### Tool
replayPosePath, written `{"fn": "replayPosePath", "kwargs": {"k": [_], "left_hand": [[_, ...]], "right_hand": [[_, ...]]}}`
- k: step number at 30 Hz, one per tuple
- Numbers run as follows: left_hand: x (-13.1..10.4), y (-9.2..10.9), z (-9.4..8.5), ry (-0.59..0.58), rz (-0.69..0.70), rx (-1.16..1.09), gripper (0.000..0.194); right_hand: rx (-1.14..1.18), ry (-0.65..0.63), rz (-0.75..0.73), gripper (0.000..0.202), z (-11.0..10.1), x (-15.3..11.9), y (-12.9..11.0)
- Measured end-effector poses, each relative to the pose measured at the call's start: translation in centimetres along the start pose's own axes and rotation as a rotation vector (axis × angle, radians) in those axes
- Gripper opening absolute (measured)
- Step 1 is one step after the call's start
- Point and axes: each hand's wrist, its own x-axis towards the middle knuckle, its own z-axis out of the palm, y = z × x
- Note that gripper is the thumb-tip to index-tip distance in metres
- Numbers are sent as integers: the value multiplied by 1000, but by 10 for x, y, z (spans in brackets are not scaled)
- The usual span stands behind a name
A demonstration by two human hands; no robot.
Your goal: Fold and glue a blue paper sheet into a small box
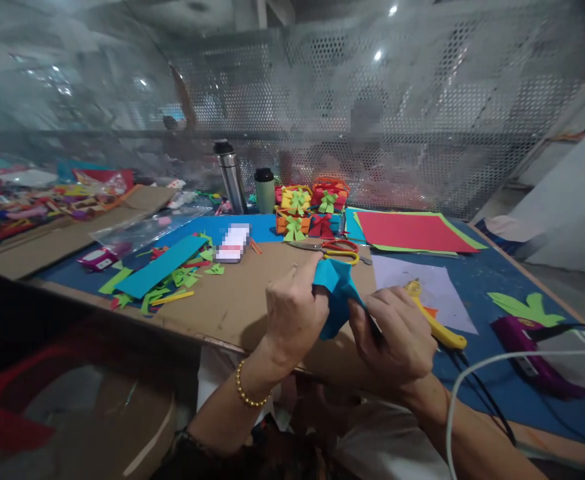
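A folded piece of bright blue paper [338,283] is held up over the cardboard mat between my two hands. My left hand [296,308], with a gold bead bracelet at the wrist, pinches its left edge. On the lower right, my right hand [397,330] grips the same piece, and some of its fingertips are hidden. Just beyond the paper lie scissors with red and yellow handles [341,252]. A yellow glue gun [445,327] rests right behind my right hand, partly covered by it, on a pale sheet [452,293].
Finished paper boxes with green and red bows [297,200] stand at the back beside a steel flask [232,177] and a green bottle [265,190]. Red and green sheets [417,232] lie back right. Paper scraps [177,277] and a phone [233,243] lie left. A white cable [472,365] crosses right.
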Motion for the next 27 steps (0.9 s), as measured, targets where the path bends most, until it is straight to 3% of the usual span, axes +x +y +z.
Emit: {"fn": "replayPosePath", "kwargs": {"k": [7,14,23,27], "left_hand": [[0,-1,0,50,41,-10,32],[2,0,9,215,103,27,33],[5,-1,10,205,117,44,33],[4,0,7,203,127,27,31]], "right_hand": [[13,3,109,23,-1,0,-3],[49,25,53,22,4,1,-1],[-9,-119,-87,14,0,-4,6],[2,-100,-61,20,-1,-4,8]]}}
